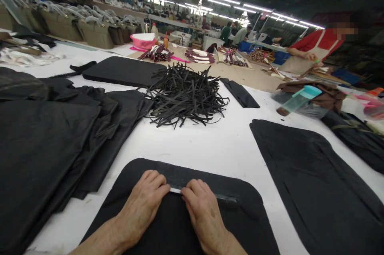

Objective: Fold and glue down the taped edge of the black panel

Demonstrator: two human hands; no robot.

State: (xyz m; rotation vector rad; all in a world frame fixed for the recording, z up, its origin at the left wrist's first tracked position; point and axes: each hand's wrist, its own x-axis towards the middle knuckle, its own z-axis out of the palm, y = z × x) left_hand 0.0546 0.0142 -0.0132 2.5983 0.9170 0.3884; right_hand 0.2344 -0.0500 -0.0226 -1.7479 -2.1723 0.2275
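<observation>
A black panel with rounded corners (246,223) lies flat on the table in front of me. My left hand (150,193) rests on its upper middle, fingers curled down and closed on the black material. Close beside it, my right hand (204,207) is closed the same way, thumb toward the left. Between the two thumbs a short white strip (175,190) shows. A shiny band (228,198) runs across the panel to the right of my right hand. My fingertips are partly hidden.
Black sheets (45,139) are piled at the left. A heap of thin black strips (189,95) lies ahead, near a stack of black panels (120,70). Another black panel (315,183) and a bottle with a turquoise lid (300,99) are at the right. A person in red (318,47) stands beyond.
</observation>
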